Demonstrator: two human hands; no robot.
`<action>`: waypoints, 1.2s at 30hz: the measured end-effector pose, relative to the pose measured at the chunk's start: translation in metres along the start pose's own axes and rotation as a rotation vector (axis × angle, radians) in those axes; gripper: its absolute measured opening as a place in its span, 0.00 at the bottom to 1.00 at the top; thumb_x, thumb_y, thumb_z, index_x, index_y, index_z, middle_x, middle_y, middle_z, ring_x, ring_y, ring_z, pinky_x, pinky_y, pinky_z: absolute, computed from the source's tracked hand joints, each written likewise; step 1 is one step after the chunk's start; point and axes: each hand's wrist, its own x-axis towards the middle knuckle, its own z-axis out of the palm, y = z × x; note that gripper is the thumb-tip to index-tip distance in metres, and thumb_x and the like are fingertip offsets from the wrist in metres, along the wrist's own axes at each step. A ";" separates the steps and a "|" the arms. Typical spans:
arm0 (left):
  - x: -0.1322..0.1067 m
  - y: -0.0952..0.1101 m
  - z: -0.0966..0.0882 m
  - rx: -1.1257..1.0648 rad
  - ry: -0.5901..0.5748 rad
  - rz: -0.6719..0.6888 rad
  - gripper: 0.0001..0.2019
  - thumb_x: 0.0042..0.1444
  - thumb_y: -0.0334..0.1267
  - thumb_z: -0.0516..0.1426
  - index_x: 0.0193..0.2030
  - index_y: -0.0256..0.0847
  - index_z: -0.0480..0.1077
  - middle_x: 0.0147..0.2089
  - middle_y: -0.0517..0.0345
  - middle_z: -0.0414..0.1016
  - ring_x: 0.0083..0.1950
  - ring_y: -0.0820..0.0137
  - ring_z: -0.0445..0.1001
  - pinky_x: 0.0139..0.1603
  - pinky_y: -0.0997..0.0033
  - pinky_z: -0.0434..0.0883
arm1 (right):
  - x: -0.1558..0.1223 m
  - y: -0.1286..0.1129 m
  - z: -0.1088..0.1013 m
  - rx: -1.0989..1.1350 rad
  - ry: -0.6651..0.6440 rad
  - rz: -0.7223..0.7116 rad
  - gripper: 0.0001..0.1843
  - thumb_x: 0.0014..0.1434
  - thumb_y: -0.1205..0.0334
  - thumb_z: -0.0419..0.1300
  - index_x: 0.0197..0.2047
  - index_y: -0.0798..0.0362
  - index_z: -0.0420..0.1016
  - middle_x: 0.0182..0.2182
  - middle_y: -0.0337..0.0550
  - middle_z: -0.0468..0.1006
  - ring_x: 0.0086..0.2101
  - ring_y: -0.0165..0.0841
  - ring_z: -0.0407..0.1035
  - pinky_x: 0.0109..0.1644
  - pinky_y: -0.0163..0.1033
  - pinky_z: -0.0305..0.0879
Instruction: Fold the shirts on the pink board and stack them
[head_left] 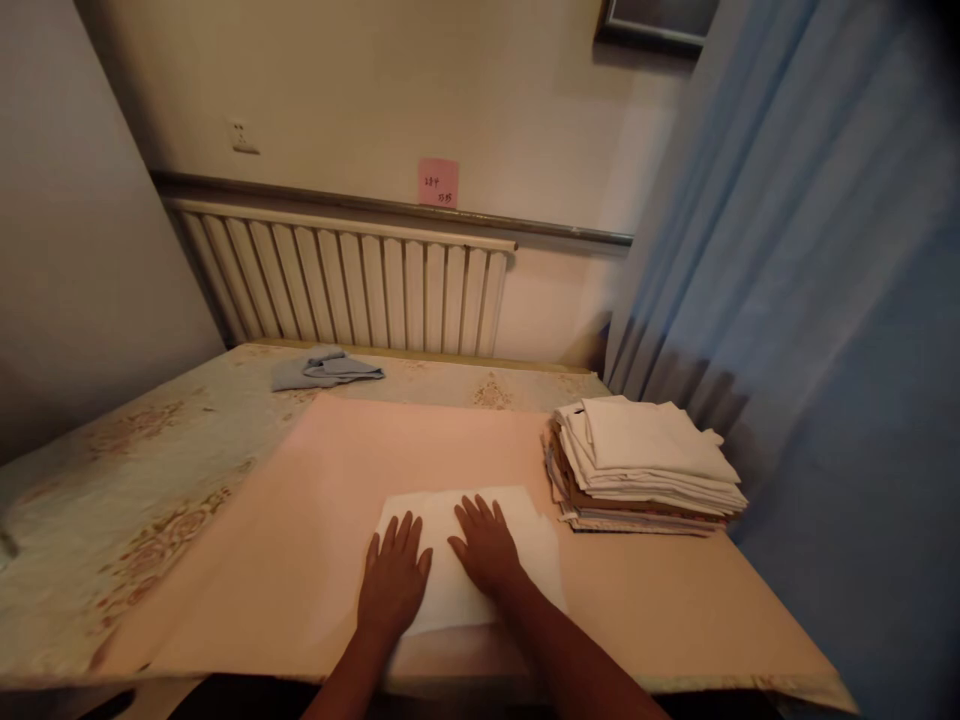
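A folded white cloth (525,540) lies on a pink sheet (315,520) near the table's front edge. Both my hands rest flat on that cloth, fingers stretched out and pointing away from me. My left hand (394,580) presses its left part and my right hand (486,545) sits on its middle, the two almost touching. Neither hand holds anything.
A stack of folded white and tan cloths (645,465) stands to the right on the pink sheet. A crumpled grey cloth (326,368) lies at the back of the floral-covered table (135,470). A radiator (345,280) lines the wall; a blue curtain (810,300) hangs on the right.
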 end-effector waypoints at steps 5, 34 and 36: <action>0.000 0.002 -0.002 -0.008 0.005 0.000 0.26 0.64 0.46 0.45 0.66 0.40 0.60 0.68 0.49 0.60 0.70 0.53 0.54 0.66 0.43 0.52 | 0.005 0.015 0.002 -0.015 -0.009 0.121 0.27 0.66 0.47 0.47 0.63 0.50 0.65 0.63 0.46 0.64 0.64 0.44 0.52 0.67 0.56 0.45; -0.001 0.005 -0.010 0.011 -0.101 -0.080 0.27 0.64 0.45 0.43 0.67 0.40 0.58 0.71 0.50 0.55 0.71 0.56 0.50 0.68 0.45 0.46 | -0.096 0.042 -0.030 -0.122 0.037 0.204 0.25 0.66 0.56 0.49 0.64 0.55 0.63 0.64 0.51 0.61 0.65 0.43 0.52 0.67 0.53 0.47; -0.002 0.005 -0.010 0.023 -0.113 -0.085 0.27 0.64 0.45 0.43 0.68 0.40 0.57 0.71 0.50 0.54 0.72 0.56 0.49 0.68 0.45 0.46 | -0.102 0.043 -0.031 -0.124 0.050 0.198 0.25 0.66 0.56 0.49 0.64 0.55 0.63 0.64 0.52 0.62 0.65 0.43 0.52 0.67 0.53 0.47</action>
